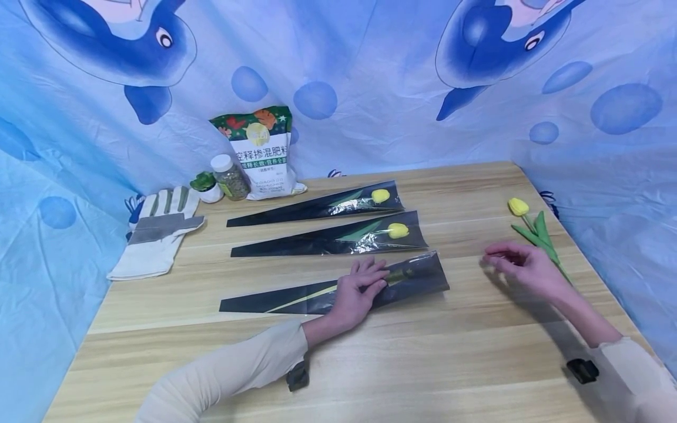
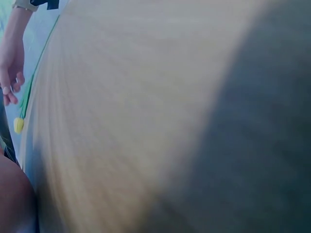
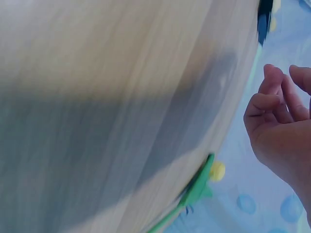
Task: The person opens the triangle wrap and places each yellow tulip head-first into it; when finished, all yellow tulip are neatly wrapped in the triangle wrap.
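My left hand [image 1: 357, 294] rests on the nearest black flower sleeve [image 1: 423, 282], fingers spread over its middle and hiding part of it. A dim yellowish patch shows beside the fingertips; I cannot tell what it is. Over the right side of the table hovers my right hand [image 1: 529, 270], also seen in the right wrist view as a hand [image 3: 279, 109] with loosely bent fingers and nothing in them. Just beyond it lies a loose yellow tulip [image 1: 518, 207] with green leaves. Two more sleeves, a middle one [image 1: 296, 245] and a far one [image 1: 285, 215], each show a yellow tulip inside.
At the back left stand a fertilizer bag [image 1: 264, 158], a jar with a white lid [image 1: 231, 179] and a small potted plant [image 1: 207, 187]. Work gloves [image 1: 156, 232] lie at the left table edge. A blue patterned cloth [image 1: 370, 117] hangs behind the wooden table [image 1: 381, 370].
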`<state>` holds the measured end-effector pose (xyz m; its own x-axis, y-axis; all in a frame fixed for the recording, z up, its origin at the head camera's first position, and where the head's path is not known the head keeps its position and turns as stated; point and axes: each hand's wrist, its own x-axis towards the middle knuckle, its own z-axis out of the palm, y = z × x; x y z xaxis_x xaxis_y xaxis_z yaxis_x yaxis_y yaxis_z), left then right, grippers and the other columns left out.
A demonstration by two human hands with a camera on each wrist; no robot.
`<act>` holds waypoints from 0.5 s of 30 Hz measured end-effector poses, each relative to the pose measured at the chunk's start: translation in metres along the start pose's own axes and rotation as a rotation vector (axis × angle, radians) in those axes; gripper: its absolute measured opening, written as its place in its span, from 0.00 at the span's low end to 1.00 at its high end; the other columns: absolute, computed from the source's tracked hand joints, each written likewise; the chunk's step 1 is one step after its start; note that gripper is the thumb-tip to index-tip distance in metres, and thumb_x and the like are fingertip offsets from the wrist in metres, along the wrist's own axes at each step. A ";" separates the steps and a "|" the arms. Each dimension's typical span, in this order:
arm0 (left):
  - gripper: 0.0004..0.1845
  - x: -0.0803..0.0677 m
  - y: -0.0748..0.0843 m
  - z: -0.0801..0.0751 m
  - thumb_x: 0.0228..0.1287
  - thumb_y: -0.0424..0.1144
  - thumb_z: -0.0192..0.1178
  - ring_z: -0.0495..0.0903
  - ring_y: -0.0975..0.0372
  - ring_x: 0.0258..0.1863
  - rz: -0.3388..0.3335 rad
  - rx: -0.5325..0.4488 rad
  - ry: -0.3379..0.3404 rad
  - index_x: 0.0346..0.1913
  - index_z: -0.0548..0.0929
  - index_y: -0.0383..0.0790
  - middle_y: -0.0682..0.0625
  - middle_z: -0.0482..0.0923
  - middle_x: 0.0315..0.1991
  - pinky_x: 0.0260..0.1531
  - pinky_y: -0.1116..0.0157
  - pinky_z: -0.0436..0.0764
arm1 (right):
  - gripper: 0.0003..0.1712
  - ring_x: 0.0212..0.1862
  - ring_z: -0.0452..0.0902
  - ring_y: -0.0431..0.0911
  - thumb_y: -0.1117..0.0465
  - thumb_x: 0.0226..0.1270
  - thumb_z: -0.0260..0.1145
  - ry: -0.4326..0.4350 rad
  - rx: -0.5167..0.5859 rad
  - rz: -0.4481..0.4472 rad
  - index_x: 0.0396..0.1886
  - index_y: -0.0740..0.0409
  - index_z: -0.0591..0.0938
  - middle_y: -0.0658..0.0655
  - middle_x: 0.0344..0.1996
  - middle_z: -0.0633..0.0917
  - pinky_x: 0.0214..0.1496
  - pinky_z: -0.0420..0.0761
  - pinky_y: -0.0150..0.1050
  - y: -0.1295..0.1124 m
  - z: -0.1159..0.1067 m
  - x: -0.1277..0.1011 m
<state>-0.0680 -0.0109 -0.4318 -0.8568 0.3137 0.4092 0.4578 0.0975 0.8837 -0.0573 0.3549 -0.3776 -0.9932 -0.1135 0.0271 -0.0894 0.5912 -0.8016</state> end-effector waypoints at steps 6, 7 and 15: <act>0.12 0.000 -0.002 0.001 0.61 0.24 0.66 0.71 0.42 0.65 -0.005 -0.006 0.005 0.48 0.86 0.26 0.36 0.80 0.55 0.72 0.45 0.53 | 0.15 0.34 0.80 0.32 0.61 0.71 0.67 0.117 0.017 0.100 0.50 0.68 0.82 0.39 0.36 0.87 0.30 0.78 0.28 0.017 -0.031 -0.015; 0.12 0.000 -0.002 0.001 0.61 0.23 0.66 0.71 0.42 0.65 -0.002 -0.007 0.006 0.48 0.86 0.26 0.36 0.80 0.55 0.72 0.44 0.54 | 0.15 0.34 0.79 0.31 0.60 0.71 0.68 0.130 -0.006 0.115 0.49 0.67 0.82 0.39 0.34 0.87 0.30 0.77 0.28 0.020 -0.036 -0.018; 0.12 0.002 0.012 0.001 0.59 0.15 0.61 0.69 0.31 0.62 0.004 -0.012 0.006 0.46 0.82 0.17 0.26 0.78 0.52 0.68 0.36 0.54 | 0.16 0.29 0.70 0.25 0.64 0.70 0.65 0.182 -0.278 0.167 0.47 0.75 0.80 0.50 0.30 0.86 0.24 0.75 0.29 0.043 -0.071 -0.039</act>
<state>-0.0636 -0.0084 -0.4205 -0.8564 0.3084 0.4142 0.4585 0.0853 0.8846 -0.0275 0.4413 -0.3711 -0.9906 0.1319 0.0358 0.0827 0.7869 -0.6115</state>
